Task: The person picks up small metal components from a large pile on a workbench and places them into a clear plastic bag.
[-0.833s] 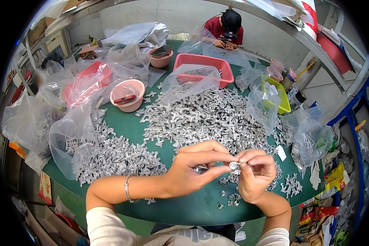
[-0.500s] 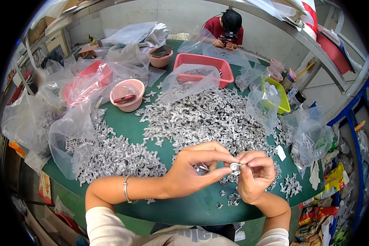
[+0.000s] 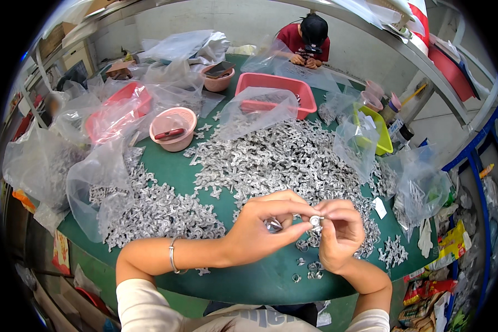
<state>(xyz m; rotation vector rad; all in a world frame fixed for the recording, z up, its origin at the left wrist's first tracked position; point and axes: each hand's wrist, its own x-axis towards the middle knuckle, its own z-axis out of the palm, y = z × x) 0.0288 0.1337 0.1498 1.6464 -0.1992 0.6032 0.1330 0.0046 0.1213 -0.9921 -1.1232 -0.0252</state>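
Note:
A small silvery metal part with a round face point(image 3: 315, 221) is pinched between the fingertips of both hands, above the front of the table. My left hand point(image 3: 254, 227) holds it from the left with thumb and index finger; more shiny metal pieces point(image 3: 273, 224) show inside its curled palm. From the right, my right hand point(image 3: 343, 235) grips the part with thumb and fingers. Several ring-shaped metal pieces point(image 3: 314, 271) lie on the green table below the hands. Just beyond them spreads a large heap of grey metal castings point(image 3: 276, 160).
Another heap of castings point(image 3: 166, 213) lies at left beside plastic bags point(image 3: 97, 191). A pink bowl point(image 3: 173, 145) holds a red object. Farther back stand a pink tray point(image 3: 307, 91) and a green basket point(image 3: 383, 138). Across the table, a co-worker point(image 3: 307, 41) handles small pieces.
My right hand has shifted slightly left, its fingers closer over the round-faced part. The part has turned a little; the left hand has barely moved.

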